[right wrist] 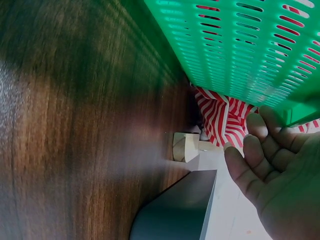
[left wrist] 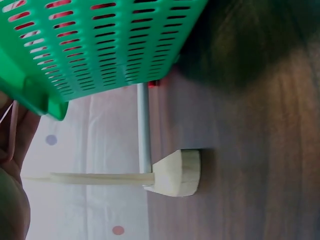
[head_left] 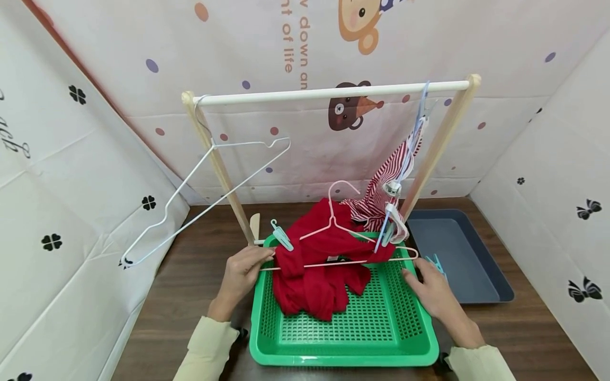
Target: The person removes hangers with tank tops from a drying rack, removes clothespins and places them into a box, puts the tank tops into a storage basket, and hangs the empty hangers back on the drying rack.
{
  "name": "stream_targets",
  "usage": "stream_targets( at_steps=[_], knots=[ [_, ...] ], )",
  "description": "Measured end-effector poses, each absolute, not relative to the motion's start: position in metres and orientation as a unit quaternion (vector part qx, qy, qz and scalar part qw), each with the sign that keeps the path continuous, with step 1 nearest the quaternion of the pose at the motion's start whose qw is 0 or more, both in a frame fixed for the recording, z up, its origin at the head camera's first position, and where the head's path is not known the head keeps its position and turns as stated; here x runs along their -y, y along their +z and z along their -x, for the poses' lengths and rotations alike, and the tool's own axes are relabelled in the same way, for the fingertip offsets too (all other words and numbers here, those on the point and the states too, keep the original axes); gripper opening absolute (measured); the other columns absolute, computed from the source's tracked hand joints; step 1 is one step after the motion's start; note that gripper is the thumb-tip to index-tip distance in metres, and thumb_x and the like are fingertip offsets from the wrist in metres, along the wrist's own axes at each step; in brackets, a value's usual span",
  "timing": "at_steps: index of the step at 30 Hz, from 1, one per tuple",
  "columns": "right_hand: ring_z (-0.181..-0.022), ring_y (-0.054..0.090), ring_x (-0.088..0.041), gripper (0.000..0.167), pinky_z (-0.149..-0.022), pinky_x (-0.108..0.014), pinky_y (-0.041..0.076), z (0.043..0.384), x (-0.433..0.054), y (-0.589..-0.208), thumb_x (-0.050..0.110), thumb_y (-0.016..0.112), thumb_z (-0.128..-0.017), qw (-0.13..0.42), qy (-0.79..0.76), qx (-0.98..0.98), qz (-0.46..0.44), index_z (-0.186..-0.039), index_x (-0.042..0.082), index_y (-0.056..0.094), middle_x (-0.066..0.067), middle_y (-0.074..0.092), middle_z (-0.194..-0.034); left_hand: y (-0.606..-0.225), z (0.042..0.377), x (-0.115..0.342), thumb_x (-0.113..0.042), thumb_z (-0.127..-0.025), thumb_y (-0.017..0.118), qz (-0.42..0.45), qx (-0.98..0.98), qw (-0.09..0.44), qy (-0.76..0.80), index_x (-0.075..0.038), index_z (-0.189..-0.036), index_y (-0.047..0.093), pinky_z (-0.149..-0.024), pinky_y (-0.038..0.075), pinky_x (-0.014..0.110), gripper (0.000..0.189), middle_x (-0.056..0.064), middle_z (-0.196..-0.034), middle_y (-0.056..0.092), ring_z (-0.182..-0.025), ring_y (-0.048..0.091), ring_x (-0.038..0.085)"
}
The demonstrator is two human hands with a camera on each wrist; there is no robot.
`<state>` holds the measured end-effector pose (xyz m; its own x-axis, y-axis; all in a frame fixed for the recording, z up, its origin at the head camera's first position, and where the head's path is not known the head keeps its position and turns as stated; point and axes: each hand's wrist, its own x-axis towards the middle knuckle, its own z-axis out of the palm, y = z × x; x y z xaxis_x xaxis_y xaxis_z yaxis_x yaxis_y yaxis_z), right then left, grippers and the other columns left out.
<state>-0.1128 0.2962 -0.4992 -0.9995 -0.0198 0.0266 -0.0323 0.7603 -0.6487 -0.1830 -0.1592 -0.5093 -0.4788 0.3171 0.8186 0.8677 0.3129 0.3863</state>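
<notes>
Pale cream cloth sleeves (head_left: 205, 346) are nearest at the lower edge; beyond them, one green plastic basket with small holes (head_left: 343, 361) stands on the brown wooden desk (head_left: 171, 304). The left hand (head_left: 242, 271) appears to pinch the left end of a thin pink hanger (head_left: 332, 217). The right hand's (head_left: 431, 290) fingers are loosely bent, holding nothing visible, beside the hanger's right end. A crumpled red cloth garment (head_left: 316, 288) lies in the basket, partly around the hanger, just beside the left fingers, apart from the right ones. Probably the step is fitting garment onto hanger; the next move seems to need spreading the cloth rightward.
</notes>
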Motion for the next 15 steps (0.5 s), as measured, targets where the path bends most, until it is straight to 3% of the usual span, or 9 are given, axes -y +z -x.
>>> stream_targets(
  at_steps=[9,15],
  knots=[
    [-0.103,0.059,-0.033,0.040,-0.081,-0.056,0.052,0.111,-0.295,-0.497,0.028,0.056,-0.111,0.014,0.335,0.942,-0.023,-0.134,-0.004,0.059,-0.018,0.064,-0.115,-0.501,0.181,0.164,0.025,-0.077,0.079,0.385,0.759,0.243,-0.465,0.006,-0.107,0.081,-0.091,0.055,0.019,0.035,0.015,-0.101,0.080,-0.089,0.076,0.032],
    [-0.096,0.058,-0.031,0.034,-0.076,-0.051,0.051,0.110,-0.295,-0.497,0.028,0.056,-0.111,0.014,0.333,0.943,-0.022,-0.125,-0.002,0.060,-0.015,0.062,-0.109,-0.498,0.180,0.169,0.024,-0.078,0.080,0.382,0.763,0.238,-0.464,0.006,-0.105,0.081,-0.094,0.054,0.019,0.033,0.014,-0.098,0.080,-0.088,0.077,0.032]
  ],
)
